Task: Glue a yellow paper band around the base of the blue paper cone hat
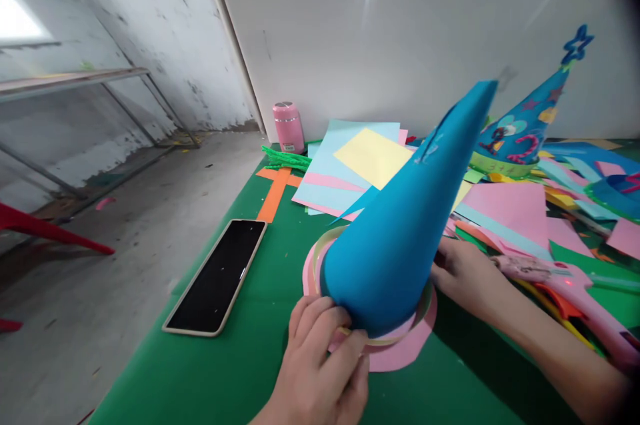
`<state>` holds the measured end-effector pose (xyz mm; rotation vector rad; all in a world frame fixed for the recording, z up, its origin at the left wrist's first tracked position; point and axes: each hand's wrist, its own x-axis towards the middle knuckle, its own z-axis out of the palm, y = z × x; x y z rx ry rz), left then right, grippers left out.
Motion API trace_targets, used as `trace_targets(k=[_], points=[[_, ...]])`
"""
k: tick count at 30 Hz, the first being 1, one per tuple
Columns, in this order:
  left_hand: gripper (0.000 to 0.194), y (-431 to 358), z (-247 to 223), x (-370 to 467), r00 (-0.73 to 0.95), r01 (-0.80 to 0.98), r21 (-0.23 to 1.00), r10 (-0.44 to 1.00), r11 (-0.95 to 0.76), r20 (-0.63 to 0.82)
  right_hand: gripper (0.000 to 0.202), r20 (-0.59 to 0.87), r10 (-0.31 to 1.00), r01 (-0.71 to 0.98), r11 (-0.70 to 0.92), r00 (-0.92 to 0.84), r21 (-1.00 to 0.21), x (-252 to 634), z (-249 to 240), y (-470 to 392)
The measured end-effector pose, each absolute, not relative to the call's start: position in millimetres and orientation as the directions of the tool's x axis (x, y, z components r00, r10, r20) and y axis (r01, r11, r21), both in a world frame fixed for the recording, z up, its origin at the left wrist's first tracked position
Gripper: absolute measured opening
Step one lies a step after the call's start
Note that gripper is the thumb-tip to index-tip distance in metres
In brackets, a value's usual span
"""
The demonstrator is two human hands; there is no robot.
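A tall blue paper cone (400, 245) stands tilted to the right on a pink paper disc (400, 358) on the green table. Around the cone's base runs a pale yellow-green paper band (325, 248). At the near left of the base, my left hand (325, 358) pinches the band between bent fingers. My right hand (465, 278) is at the right side of the base; its fingertips are partly hidden behind the cone, so what they grip is hard to see.
A phone (217, 278) lies at the left edge. Behind are a pink bottle (289, 128), green pipe cleaners (286, 159) and paper sheets (373, 158). A pink glue gun (575, 285) lies right, below a decorated cone hat (523, 125).
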<state>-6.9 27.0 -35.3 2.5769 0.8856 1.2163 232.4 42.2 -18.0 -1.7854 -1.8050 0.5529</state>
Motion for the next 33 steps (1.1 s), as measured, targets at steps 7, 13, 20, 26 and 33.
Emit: trace_targets(k=[7,13,20,26,33], points=[[0.024,36.7,-30.3,-16.9,0.483,0.428,0.464,0.63,-0.775,0.608,0.042,-0.012,0.999,0.914,-0.049,0.048,-0.403,224.3,-10.9,14.2],[0.021,45.3,-31.3,-25.7,0.545,0.481,0.436,0.649,-0.76,0.53,0.059,-0.103,0.993,0.815,-0.11,0.062,-0.57,217.1,-14.2,-8.0],[0.018,55.3,-26.4,-26.5,0.59,0.492,0.361,0.609,-0.792,0.53,0.065,-0.099,0.991,0.708,-0.132,0.089,-0.694,213.2,-16.1,-23.1],[0.016,58.8,-26.2,-25.3,0.578,0.503,0.402,0.643,-0.765,0.502,0.046,0.045,0.998,0.733,0.005,0.035,-0.681,217.8,-13.3,-25.5],[0.021,54.9,-29.9,-28.2,0.521,0.512,0.473,0.697,-0.717,0.492,0.04,0.099,0.993,0.774,0.012,0.066,-0.633,220.4,-13.0,-28.2]])
